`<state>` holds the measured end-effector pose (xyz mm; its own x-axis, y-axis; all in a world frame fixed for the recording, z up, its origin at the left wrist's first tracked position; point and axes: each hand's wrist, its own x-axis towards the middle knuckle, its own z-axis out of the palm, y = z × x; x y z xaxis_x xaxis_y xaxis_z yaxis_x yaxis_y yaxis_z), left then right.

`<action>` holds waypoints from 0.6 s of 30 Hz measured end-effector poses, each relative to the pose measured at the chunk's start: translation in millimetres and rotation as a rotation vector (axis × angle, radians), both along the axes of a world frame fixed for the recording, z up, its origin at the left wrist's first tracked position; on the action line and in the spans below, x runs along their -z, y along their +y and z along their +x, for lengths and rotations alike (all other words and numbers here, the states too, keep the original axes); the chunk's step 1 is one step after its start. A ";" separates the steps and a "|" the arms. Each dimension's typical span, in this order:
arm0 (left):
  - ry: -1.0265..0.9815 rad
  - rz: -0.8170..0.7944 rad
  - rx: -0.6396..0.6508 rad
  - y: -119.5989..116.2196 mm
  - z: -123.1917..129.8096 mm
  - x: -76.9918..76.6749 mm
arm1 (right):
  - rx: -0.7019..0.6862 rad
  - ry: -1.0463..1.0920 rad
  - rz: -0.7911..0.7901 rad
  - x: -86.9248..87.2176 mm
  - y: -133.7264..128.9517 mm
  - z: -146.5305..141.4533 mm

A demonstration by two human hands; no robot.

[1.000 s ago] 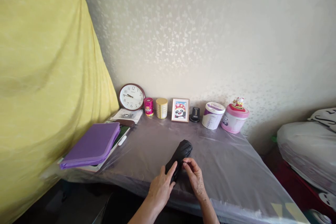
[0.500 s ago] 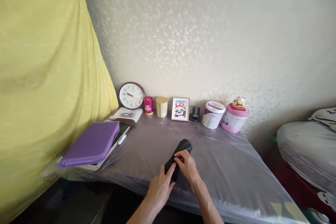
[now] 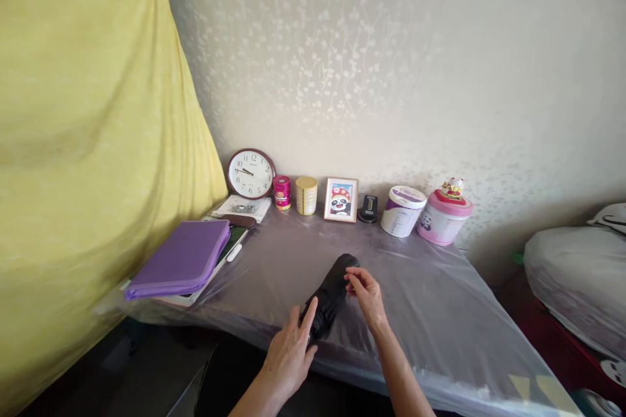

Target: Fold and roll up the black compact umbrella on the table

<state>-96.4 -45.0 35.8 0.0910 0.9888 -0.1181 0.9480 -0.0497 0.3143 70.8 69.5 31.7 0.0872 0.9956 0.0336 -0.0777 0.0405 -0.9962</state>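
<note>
A black folded umbrella [image 3: 331, 290] lies slantwise on the front part of the table, its far end pointing up and to the right. Around its near end my left hand [image 3: 291, 346] is closed, with the index finger stretched along the fabric and the thumb at the underside. My right hand [image 3: 368, 298] pinches at the right edge of the fabric near the far end. Whatever small fold or strap may be between those fingertips is too small to make out.
Along the wall stand a clock [image 3: 251, 173], a pink can [image 3: 282, 193], a yellow-lidded can [image 3: 306, 196], a panda picture frame [image 3: 341, 200], a black device [image 3: 368, 208] and two tubs, one topped by a cat figurine [image 3: 452, 188]. A purple folder [image 3: 180, 257] lies left.
My right hand has moved up and right along the umbrella, away from my left hand. My left hand has shifted slightly down and left, toward the near end. The view has shifted a little.
</note>
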 end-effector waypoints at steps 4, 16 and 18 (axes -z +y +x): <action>0.045 0.039 -0.023 -1.0 2.6 4.9 | -0.132 -0.190 0.154 -3.3 -0.6 -8.6; 0.047 0.056 -0.008 5.4 5.1 15.2 | -0.364 -0.916 0.469 -10.9 2.0 -26.4; 0.054 0.051 0.001 5.5 5.4 13.2 | -0.380 -0.935 0.458 -11.3 4.6 -25.5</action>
<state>-91.0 -39.4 22.7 0.0868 0.9936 -0.0725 0.9634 -0.0651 0.2601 45.3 74.1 43.0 -0.4736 0.8286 0.2984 0.6116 0.5533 -0.5655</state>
